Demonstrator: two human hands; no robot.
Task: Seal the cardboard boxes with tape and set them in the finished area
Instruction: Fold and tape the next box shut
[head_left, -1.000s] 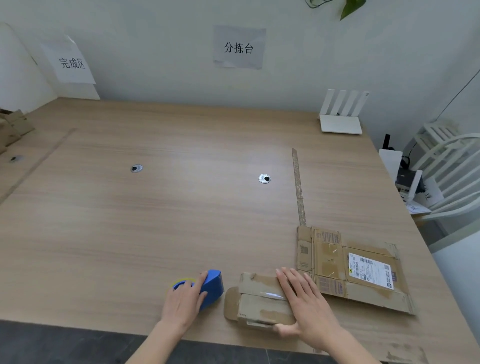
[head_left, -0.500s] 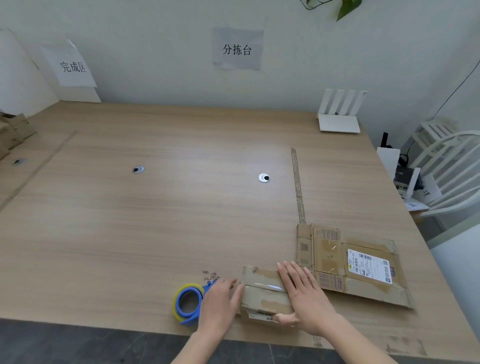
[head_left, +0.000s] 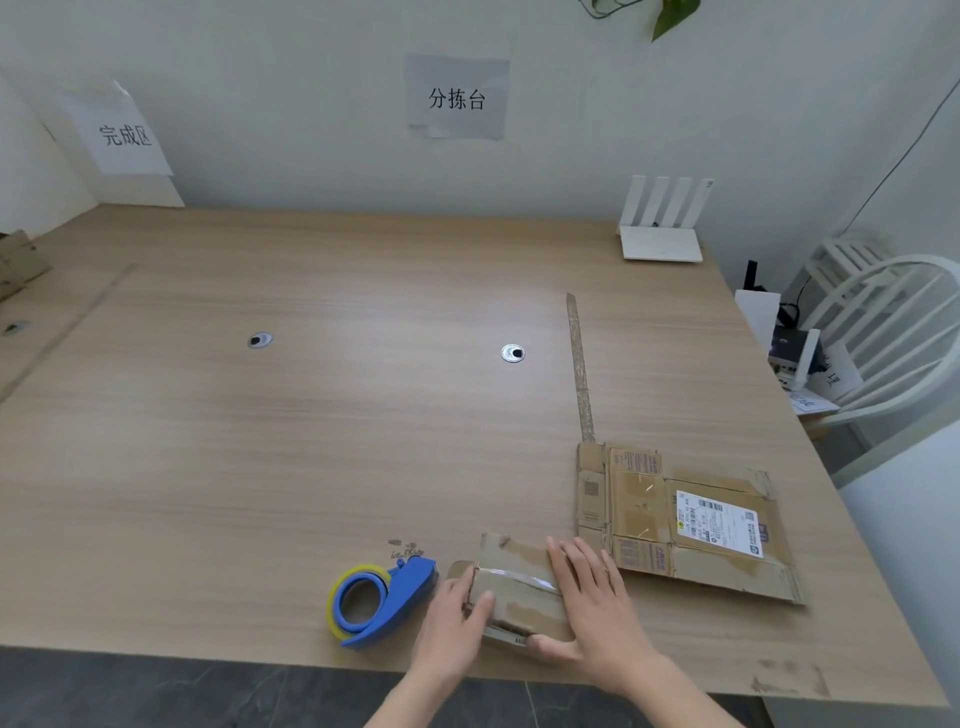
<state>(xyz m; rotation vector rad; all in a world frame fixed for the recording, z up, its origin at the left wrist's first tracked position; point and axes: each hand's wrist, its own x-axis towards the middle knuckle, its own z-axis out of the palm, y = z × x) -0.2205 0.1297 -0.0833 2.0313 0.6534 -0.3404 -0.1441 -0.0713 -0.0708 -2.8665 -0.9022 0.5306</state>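
Note:
A small brown cardboard box (head_left: 517, 587) lies near the table's front edge with a strip of clear tape across its top. My left hand (head_left: 457, 618) presses on the box's left end, thumb on top. My right hand (head_left: 592, 608) lies flat on the box's right part, thumb along its front side. A blue tape dispenser (head_left: 379, 603) with a yellow-edged roll rests on the table just left of my left hand, free of it. A flattened cardboard box (head_left: 680, 519) with a white shipping label lies to the right.
A long thin cardboard strip (head_left: 581, 369) runs back from the flattened box. A white router (head_left: 661, 228) stands at the back right. A white chair (head_left: 883, 332) is beyond the table's right edge. A paper sign (head_left: 124, 135) marks the far left corner.
My left hand let go of the tape dispenser and moved right onto the box's left end. The dispenser now lies on the table. My right hand stayed on the box.

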